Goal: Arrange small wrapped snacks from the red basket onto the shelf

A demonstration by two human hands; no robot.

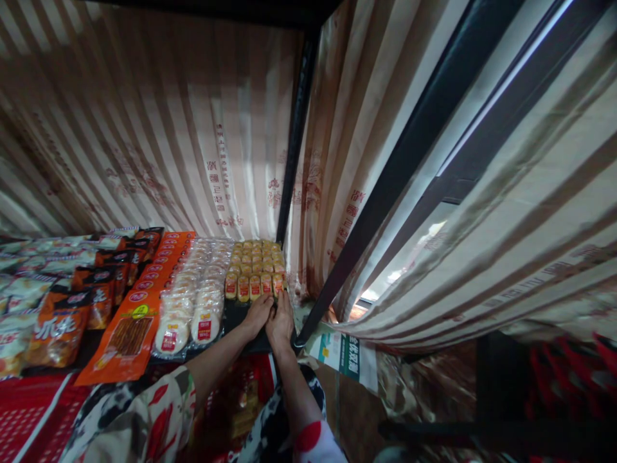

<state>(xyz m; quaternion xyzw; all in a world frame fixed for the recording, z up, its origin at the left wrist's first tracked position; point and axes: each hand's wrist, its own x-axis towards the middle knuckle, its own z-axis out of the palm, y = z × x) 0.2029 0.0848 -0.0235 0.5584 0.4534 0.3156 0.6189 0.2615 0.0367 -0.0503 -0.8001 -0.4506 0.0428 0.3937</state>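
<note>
Small yellow wrapped snack packets (243, 289) with red labels stand in tight rows near the corner post. My left hand (259, 313) is at the lower edge of the front row, its fingers bent in against a packet near the right end. Close beside it, my right hand (280, 318) has its fingers along the rightmost front packet (278, 283). My two hands nearly touch, with that end of the row between their fingertips. The exact grip of the fingertips is partly hidden. To the left lie two columns of round white wrapped cakes (206, 323) with red labels.
Further left are a long orange snack bag (126, 337), orange-and-black bags (60, 328) and white packets (19, 286). A black post (332, 280) slants down at my right. Printed curtains (231, 128) hang behind. A red basket (36, 411) sits at lower left.
</note>
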